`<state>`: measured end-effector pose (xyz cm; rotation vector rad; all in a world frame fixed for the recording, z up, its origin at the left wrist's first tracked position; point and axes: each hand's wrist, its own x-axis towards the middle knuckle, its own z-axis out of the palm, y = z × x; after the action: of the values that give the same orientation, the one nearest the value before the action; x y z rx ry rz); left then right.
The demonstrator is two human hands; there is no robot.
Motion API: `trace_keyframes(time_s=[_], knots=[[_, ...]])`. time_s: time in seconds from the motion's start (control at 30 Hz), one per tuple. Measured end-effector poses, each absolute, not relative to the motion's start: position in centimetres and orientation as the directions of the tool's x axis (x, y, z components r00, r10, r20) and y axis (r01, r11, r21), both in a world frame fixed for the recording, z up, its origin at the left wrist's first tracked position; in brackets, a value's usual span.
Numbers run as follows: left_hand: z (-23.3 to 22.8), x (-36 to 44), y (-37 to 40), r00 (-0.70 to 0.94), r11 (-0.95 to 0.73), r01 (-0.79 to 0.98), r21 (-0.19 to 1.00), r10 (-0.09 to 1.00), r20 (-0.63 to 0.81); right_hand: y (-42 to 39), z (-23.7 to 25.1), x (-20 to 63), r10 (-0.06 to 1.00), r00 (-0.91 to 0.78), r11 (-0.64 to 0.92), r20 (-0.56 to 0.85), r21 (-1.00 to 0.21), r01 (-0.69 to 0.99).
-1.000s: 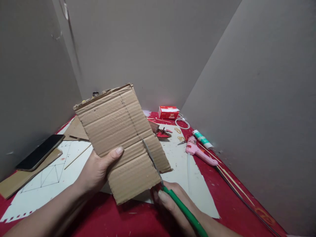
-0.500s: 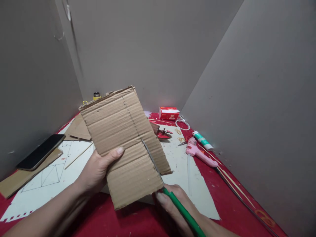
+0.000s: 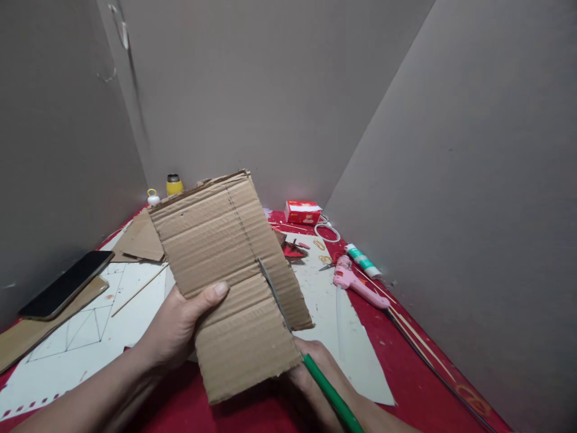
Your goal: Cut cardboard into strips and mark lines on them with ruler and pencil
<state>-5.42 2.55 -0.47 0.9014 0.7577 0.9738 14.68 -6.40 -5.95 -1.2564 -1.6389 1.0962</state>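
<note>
Left hand (image 3: 174,328) grips the piece of cardboard (image 3: 211,255) by its left side, thumb pressed on the near face and the fingers hidden behind. Right hand (image 3: 315,370), partly covered by the cardboard's lower edge, grasps the scissors (image 3: 331,391) by their green handle. One blade lies along the near face, its tip by the lower end of a dark line (image 3: 237,214); the other blade is out of sight. The cardboard is held tilted above the red worktop (image 3: 408,370), slit from its lower edge along the blade, with the right-hand strip joined to the rest higher up.

Beneath are white sheets (image 3: 360,367). On the left, a phone (image 3: 67,285) rests on a cardboard strip (image 3: 22,346). On the right, a pink glue gun (image 3: 360,290) lies beside a green-and-white tube (image 3: 363,261). Farther back sit a red box (image 3: 301,212) and a yellow container (image 3: 174,186).
</note>
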Motion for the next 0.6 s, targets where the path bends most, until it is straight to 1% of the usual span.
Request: trace_keyframes(time_s=[0.13,0.47,0.53,0.6], knots=[[-0.39,-5.44,2.46,0.378,0.274,-0.359,0.892,0.917,-0.130,-6.54,-6.15,14.42,0.983,-0.170,0.125,0.072,-0.939,0.321],[-0.10,-5.76,2.46,0.427,0.295,-0.345,0.891,0.895,-0.131,-6.58,-5.64,14.01,0.975,-0.171,0.180,0.139,-0.950,0.255],[-0.05,-5.87,2.76,0.432,0.279,-0.344,0.897,0.895,-0.113,-6.60,-5.62,14.13,0.969,-0.196,0.196,0.150,-0.951,0.239],[-0.01,-5.95,3.11,0.403,0.251,-0.357,0.900,0.910,-0.094,-6.57,-5.80,14.39,0.956,-0.244,0.218,0.160,-0.947,0.234]])
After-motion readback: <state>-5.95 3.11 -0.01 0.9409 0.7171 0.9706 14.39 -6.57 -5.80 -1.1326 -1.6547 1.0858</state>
